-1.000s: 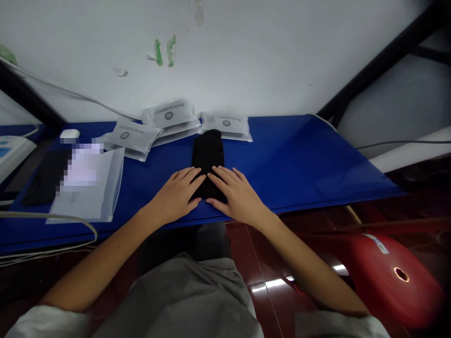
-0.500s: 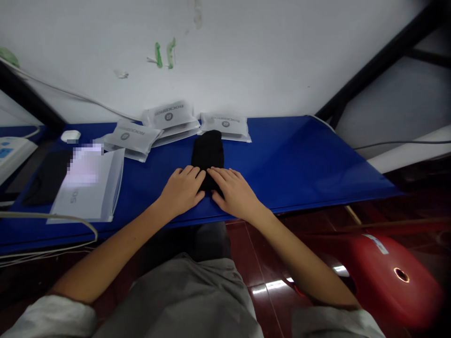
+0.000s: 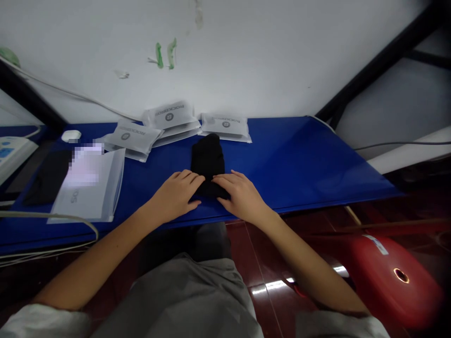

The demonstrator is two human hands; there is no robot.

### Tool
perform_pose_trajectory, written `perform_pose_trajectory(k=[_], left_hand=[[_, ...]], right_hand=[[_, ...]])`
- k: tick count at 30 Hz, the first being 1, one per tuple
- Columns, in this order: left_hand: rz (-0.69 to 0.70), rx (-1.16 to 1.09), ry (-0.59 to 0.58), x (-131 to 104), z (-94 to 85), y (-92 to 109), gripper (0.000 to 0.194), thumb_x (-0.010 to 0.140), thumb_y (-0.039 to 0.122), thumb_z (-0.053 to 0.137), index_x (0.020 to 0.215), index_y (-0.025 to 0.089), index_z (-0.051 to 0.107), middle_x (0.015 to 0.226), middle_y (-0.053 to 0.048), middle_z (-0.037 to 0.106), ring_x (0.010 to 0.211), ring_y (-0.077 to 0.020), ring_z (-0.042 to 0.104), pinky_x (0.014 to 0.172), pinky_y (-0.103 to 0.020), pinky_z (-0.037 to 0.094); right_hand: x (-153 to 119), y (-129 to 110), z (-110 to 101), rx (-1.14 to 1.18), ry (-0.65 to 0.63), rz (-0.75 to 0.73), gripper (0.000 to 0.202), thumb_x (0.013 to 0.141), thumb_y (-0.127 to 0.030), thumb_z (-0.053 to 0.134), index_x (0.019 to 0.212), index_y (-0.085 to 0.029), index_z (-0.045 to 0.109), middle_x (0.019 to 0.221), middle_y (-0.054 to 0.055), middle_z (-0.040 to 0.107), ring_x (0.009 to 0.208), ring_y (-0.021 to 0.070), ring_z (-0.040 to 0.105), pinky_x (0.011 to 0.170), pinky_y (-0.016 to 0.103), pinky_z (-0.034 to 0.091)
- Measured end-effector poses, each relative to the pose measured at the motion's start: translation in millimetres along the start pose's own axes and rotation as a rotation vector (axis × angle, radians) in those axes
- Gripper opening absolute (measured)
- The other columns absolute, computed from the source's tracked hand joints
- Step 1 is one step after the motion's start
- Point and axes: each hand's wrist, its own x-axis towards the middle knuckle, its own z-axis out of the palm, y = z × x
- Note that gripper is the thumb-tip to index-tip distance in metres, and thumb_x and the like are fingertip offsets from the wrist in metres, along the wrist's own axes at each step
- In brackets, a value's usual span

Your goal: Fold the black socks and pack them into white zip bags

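Touching one black bundle [image 3: 207,157]: two hands [image 3: 174,195] [image 3: 244,196]

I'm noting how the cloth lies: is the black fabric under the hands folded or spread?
Apparently folded: the black fabric lies in a compact, narrow bundle on the blue table; its separate layers can't be distinguished.

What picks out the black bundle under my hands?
Find the blue table, then the left hand and right hand. The black bundle lies partly under both, darker than the pouches behind and, unlike the far-left black item, touched.
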Motion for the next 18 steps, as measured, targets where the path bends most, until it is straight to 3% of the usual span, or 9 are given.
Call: perform_pose_trajectory(k=[4, 11, 14, 18], left_hand=[[-0.062, -0.112, 0.021, -12.4, -1.6, 2.9, 0.033, 0.081, 0.012, 0.056, 0.113, 0.017, 0.054, 0.107, -0.007, 0.067, 0.100, -0.0220, 0.060, 0.088, -0.036, 0.046], [-0.235, -0.440, 0.085, -17.7, -18.5, 7.3, 0.023, 0.084, 0.028, 0.057, 0.106, 0.024, 0.058, 0.094, 0.001, 0.068, 0.079, -0.0160, 0.064, 0.073, -0.029, 0.047], [-0.304, -0.530, 0.130, -12.3, -22.2, 4.6, 0.027, 0.082, 0.035, 0.060, 0.107, 0.024, 0.060, 0.092, 0.001, 0.068, 0.076, -0.0152, 0.062, 0.071, -0.029, 0.047], [-0.371, -0.657, 0.199, -0.3, -21.4, -4.7, 0.032, 0.078, 0.039, 0.065, 0.104, 0.021, 0.061, 0.089, 0.000, 0.068, 0.075, -0.0157, 0.062, 0.070, -0.029, 0.048]], right_hand=[[-7.4, -8.8, -12.5, 0.115, -0.041, 0.037, 0.035, 0.076, -0.011, 0.061, 0.110, -0.017, 0.062, 0.107, 0.008, 0.070, 0.099, 0.0239, 0.066, 0.093, 0.043, 0.047], [-3.3, -18.6, -34.9, 0.428, -0.027, 0.179, 0.020, 0.079, -0.016, 0.061, 0.097, -0.022, 0.066, 0.090, -0.001, 0.072, 0.081, 0.0154, 0.065, 0.073, 0.026, 0.047], [5.4, -16.6, -38.1, 0.503, 0.031, 0.234, 0.011, 0.081, -0.024, 0.062, 0.090, -0.020, 0.067, 0.080, -0.002, 0.069, 0.073, 0.0134, 0.061, 0.068, 0.025, 0.044], [16.6, -11.4, -39.8, 0.531, 0.081, 0.325, 0.016, 0.081, -0.033, 0.063, 0.080, -0.018, 0.067, 0.070, -0.001, 0.063, 0.065, 0.0124, 0.054, 0.060, 0.025, 0.040]])
